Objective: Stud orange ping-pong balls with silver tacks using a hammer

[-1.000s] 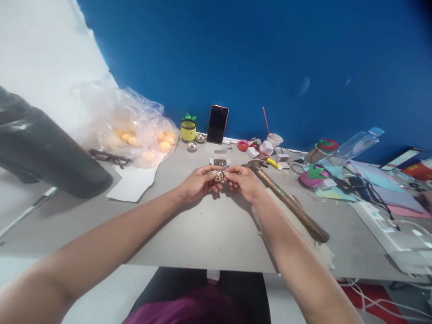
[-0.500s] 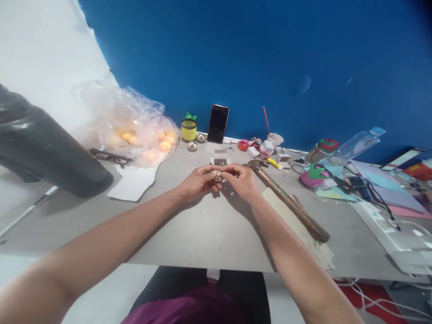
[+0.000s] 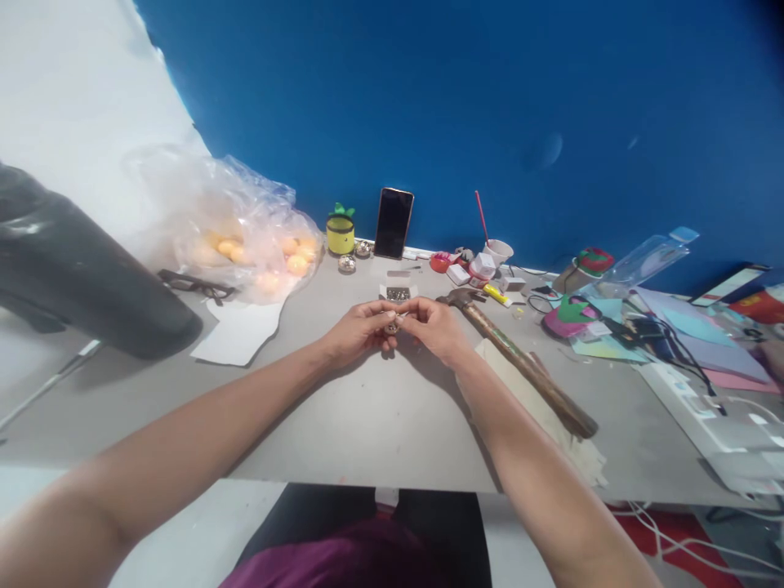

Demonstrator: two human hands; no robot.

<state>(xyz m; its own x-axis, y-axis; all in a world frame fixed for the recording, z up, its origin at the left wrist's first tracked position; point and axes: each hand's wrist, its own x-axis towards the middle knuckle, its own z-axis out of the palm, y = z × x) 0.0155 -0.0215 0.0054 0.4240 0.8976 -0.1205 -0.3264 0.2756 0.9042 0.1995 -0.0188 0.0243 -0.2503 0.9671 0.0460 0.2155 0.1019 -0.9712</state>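
Observation:
My left hand (image 3: 361, 332) is closed around a small shiny metallic ball (image 3: 393, 325) with a studded look, held above the middle of the table. My right hand (image 3: 433, 328) meets it from the right, thumb and forefinger pinched against the ball's upper right side. Whatever those fingertips may pinch is too small to make out. Just beyond my hands lies a small open box (image 3: 398, 294) of shiny metal bits. Farther back, two similar metallic balls, a nearer one (image 3: 346, 263) and a farther one (image 3: 363, 249), rest beside a yellow pineapple-shaped pouch (image 3: 340, 234).
A phone (image 3: 394, 222) leans on the blue wall. To the right, a hammer (image 3: 527, 363) lies partly over a pale cloth (image 3: 588, 463). On the left are a dark bottle (image 3: 86, 265), glasses (image 3: 196, 284) and a plastic bag of orange fruit (image 3: 245, 237). A power strip (image 3: 704, 425) sits right.
Both hands keep hold at nearly the same place. The ball has turned or shifted slightly left between the fingers, and more of the small box shows behind them.

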